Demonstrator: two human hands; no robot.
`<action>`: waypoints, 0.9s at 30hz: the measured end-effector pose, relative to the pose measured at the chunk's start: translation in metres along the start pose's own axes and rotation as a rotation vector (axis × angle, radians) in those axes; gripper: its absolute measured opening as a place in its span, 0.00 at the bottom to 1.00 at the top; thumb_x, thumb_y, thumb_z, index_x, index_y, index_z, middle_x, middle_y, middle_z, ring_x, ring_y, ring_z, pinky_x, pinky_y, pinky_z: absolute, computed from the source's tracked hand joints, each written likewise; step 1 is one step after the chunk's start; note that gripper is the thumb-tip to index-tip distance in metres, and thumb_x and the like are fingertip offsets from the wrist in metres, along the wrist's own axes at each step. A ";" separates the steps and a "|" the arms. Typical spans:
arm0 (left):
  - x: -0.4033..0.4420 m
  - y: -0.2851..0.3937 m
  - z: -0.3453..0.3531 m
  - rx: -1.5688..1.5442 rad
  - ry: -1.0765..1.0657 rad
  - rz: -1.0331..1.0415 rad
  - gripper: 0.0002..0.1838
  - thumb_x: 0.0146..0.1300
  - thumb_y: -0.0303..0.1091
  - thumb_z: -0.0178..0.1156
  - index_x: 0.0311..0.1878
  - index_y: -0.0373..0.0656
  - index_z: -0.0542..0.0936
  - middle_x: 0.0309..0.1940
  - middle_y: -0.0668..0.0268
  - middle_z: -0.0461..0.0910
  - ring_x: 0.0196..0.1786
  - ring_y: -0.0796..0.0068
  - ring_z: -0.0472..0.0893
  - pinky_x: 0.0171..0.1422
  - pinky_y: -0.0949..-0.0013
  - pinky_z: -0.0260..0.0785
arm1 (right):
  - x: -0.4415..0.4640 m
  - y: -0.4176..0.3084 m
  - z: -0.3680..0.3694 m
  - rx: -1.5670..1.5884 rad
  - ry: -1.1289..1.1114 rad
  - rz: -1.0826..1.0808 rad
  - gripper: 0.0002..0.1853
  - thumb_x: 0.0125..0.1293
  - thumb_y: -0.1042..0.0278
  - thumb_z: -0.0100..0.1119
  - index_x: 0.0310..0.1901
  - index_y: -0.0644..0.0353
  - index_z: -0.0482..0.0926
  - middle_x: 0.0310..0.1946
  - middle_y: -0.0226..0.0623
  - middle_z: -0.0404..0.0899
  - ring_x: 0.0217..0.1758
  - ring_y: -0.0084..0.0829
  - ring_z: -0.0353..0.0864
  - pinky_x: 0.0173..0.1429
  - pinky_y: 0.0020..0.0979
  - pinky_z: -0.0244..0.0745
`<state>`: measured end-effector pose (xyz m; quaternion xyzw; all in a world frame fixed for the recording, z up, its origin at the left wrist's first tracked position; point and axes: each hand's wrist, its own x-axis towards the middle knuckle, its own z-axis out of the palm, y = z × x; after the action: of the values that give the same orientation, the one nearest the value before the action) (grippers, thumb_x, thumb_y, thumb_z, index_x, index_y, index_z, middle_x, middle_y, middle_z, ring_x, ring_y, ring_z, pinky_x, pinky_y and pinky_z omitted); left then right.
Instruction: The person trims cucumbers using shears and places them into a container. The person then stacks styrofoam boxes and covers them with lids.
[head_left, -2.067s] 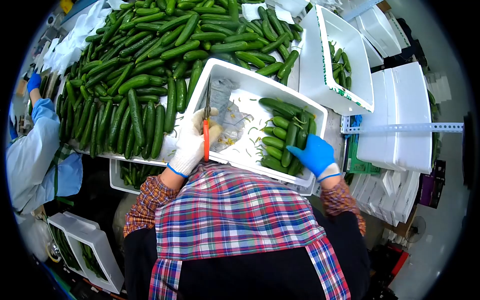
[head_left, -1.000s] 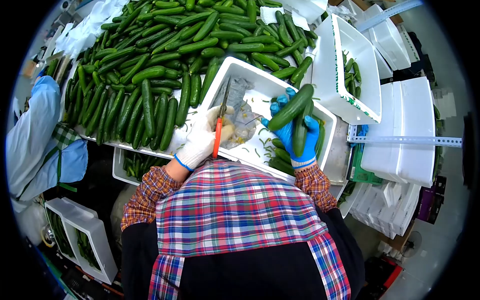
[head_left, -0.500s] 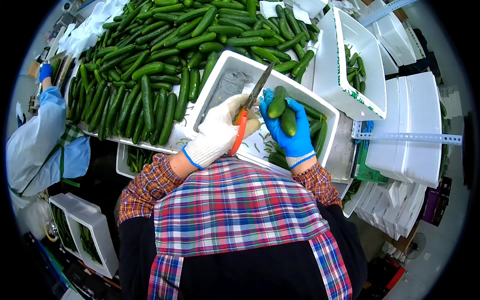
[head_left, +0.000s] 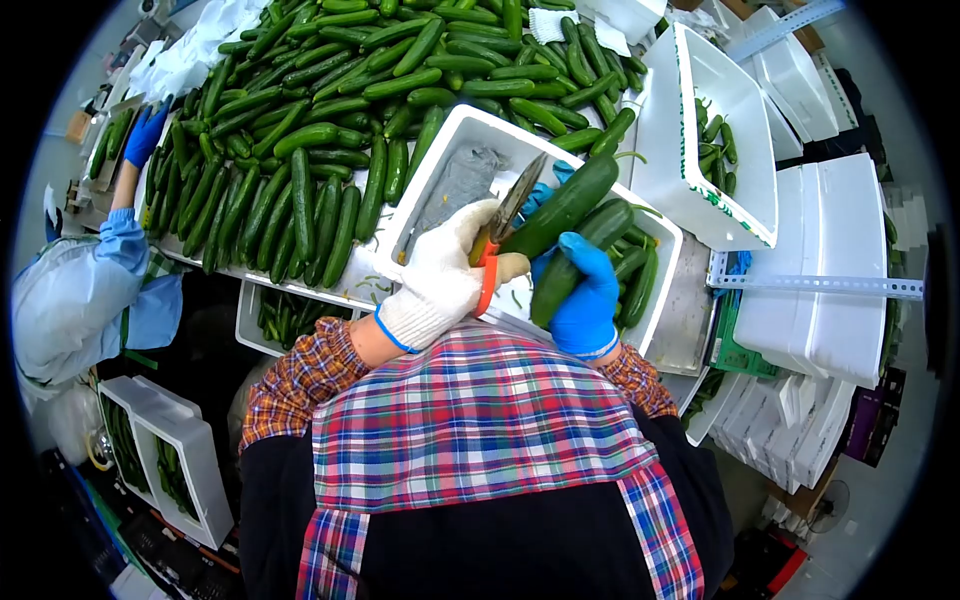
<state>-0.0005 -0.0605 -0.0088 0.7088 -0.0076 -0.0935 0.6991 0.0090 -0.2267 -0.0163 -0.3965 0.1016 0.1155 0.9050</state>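
My left hand (head_left: 435,280), in a white knitted glove, is closed around orange-handled scissors (head_left: 487,283). Their blades point up and to the right, beside the near cucumber's side. In a blue glove, my right hand (head_left: 588,312) grips two cucumbers (head_left: 566,207), held side by side and slanting up to the right. Thin stems stick out from their upper ends. Both hands are over a white foam box (head_left: 667,275). Inside it lie more cucumbers (head_left: 640,285) at the right and a grey wrapped lump (head_left: 462,185) at the left.
A large cucumber pile (head_left: 330,130) covers the table beyond the box. On the right stands another foam box (head_left: 730,215) with a few cucumbers, near a perforated metal bar (head_left: 820,286). At left, a co-worker's blue-gloved hand (head_left: 147,135) reaches over the table's far side.
My right hand has turned over, swinging the two cucumbers so their stem ends point up and right. My left hand keeps the scissors close by. The co-worker's hand has moved to the right and opened.
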 end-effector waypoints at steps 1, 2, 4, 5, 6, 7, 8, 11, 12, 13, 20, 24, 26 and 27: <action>-0.001 -0.001 -0.002 0.008 -0.006 0.004 0.32 0.52 0.24 0.70 0.61 0.34 0.69 0.44 0.63 0.75 0.43 0.75 0.77 0.51 0.72 0.73 | 0.006 -0.004 -0.002 0.169 -0.087 0.031 0.29 0.59 0.68 0.53 0.64 0.64 0.64 0.59 0.46 0.71 0.64 0.40 0.69 0.73 0.41 0.60; -0.002 -0.001 -0.002 0.010 -0.008 0.009 0.32 0.52 0.24 0.70 0.61 0.34 0.69 0.44 0.63 0.75 0.43 0.75 0.77 0.51 0.72 0.73 | 0.011 -0.007 -0.002 0.339 -0.175 0.064 0.32 0.60 0.68 0.50 0.68 0.65 0.60 0.61 0.46 0.69 0.67 0.43 0.67 0.74 0.41 0.57; -0.006 -0.002 -0.002 -0.103 -0.082 0.001 0.31 0.53 0.23 0.70 0.60 0.34 0.69 0.43 0.63 0.76 0.43 0.76 0.77 0.51 0.72 0.73 | 0.012 -0.020 0.006 0.443 -0.283 0.106 0.33 0.57 0.71 0.51 0.67 0.64 0.61 0.64 0.50 0.66 0.66 0.43 0.67 0.75 0.44 0.55; -0.006 -0.001 -0.001 -0.049 -0.096 -0.026 0.28 0.53 0.25 0.70 0.58 0.35 0.72 0.41 0.64 0.77 0.43 0.78 0.78 0.50 0.74 0.73 | 0.012 -0.022 0.003 0.451 -0.279 0.153 0.35 0.57 0.70 0.51 0.69 0.65 0.59 0.64 0.50 0.66 0.65 0.43 0.68 0.74 0.44 0.57; -0.006 0.001 -0.002 -0.047 -0.096 -0.024 0.28 0.53 0.25 0.70 0.58 0.35 0.72 0.41 0.64 0.77 0.43 0.78 0.78 0.50 0.74 0.73 | 0.012 -0.023 0.000 0.459 -0.275 0.201 0.37 0.57 0.69 0.52 0.70 0.65 0.56 0.63 0.50 0.66 0.64 0.44 0.69 0.73 0.44 0.59; -0.006 0.004 -0.003 0.093 -0.099 -0.031 0.27 0.54 0.26 0.70 0.57 0.35 0.73 0.40 0.64 0.78 0.43 0.78 0.78 0.49 0.75 0.73 | 0.012 -0.024 -0.002 0.458 -0.279 0.200 0.37 0.57 0.69 0.52 0.70 0.65 0.56 0.63 0.50 0.66 0.64 0.44 0.69 0.73 0.44 0.59; -0.006 0.005 -0.004 0.231 -0.101 -0.040 0.25 0.55 0.28 0.70 0.56 0.35 0.74 0.39 0.65 0.79 0.42 0.79 0.78 0.48 0.75 0.73 | 0.010 -0.025 -0.005 0.201 -0.245 0.175 0.36 0.57 0.67 0.53 0.69 0.65 0.58 0.60 0.48 0.69 0.61 0.42 0.71 0.69 0.43 0.63; -0.005 0.020 -0.018 0.296 -0.048 -0.033 0.25 0.57 0.32 0.68 0.57 0.34 0.74 0.42 0.59 0.81 0.43 0.74 0.80 0.48 0.73 0.73 | 0.011 -0.023 -0.014 -0.365 -0.214 0.002 0.34 0.55 0.69 0.59 0.66 0.65 0.64 0.51 0.40 0.77 0.52 0.33 0.78 0.59 0.35 0.72; -0.006 0.034 -0.021 0.346 -0.046 -0.055 0.26 0.57 0.32 0.67 0.58 0.35 0.73 0.43 0.57 0.81 0.45 0.70 0.81 0.50 0.71 0.74 | 0.010 -0.025 -0.015 -0.363 -0.214 0.003 0.34 0.55 0.69 0.59 0.66 0.65 0.64 0.51 0.40 0.77 0.52 0.33 0.78 0.59 0.35 0.72; -0.005 0.030 -0.027 0.347 -0.046 -0.060 0.26 0.57 0.32 0.67 0.58 0.35 0.73 0.43 0.57 0.81 0.45 0.70 0.81 0.50 0.71 0.74 | 0.009 -0.027 -0.018 -0.505 -0.216 -0.011 0.35 0.54 0.71 0.59 0.66 0.65 0.64 0.51 0.39 0.76 0.53 0.31 0.77 0.59 0.34 0.72; -0.005 0.027 -0.042 0.911 -0.092 0.190 0.26 0.56 0.30 0.63 0.60 0.45 0.74 0.45 0.53 0.78 0.46 0.53 0.80 0.50 0.61 0.74 | 0.008 -0.033 -0.012 -0.967 -0.358 -0.335 0.39 0.48 0.80 0.57 0.68 0.59 0.64 0.57 0.38 0.73 0.61 0.28 0.71 0.67 0.32 0.62; -0.007 0.029 -0.044 0.988 -0.085 0.215 0.24 0.57 0.30 0.62 0.60 0.44 0.74 0.43 0.54 0.79 0.44 0.54 0.80 0.48 0.61 0.74 | 0.003 -0.034 -0.009 -0.986 -0.387 -0.335 0.40 0.47 0.81 0.56 0.68 0.55 0.65 0.58 0.39 0.73 0.61 0.29 0.70 0.67 0.31 0.61; -0.006 0.034 -0.046 0.964 -0.143 0.130 0.24 0.58 0.30 0.62 0.60 0.44 0.74 0.42 0.54 0.79 0.43 0.53 0.80 0.47 0.60 0.74 | 0.001 -0.040 -0.006 -1.049 -0.386 -0.330 0.40 0.47 0.81 0.56 0.68 0.54 0.65 0.58 0.39 0.73 0.62 0.30 0.70 0.67 0.32 0.61; -0.006 0.036 -0.047 0.939 -0.201 0.048 0.24 0.58 0.29 0.62 0.60 0.45 0.74 0.42 0.54 0.79 0.42 0.53 0.80 0.47 0.60 0.74 | 0.001 -0.042 -0.006 -1.113 -0.386 -0.326 0.41 0.46 0.81 0.56 0.68 0.53 0.66 0.58 0.39 0.73 0.62 0.31 0.70 0.68 0.32 0.61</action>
<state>0.0050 -0.0139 0.0276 0.9350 -0.1328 -0.1319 0.3014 0.0217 -0.2584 0.0088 -0.7921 -0.2018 0.0810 0.5703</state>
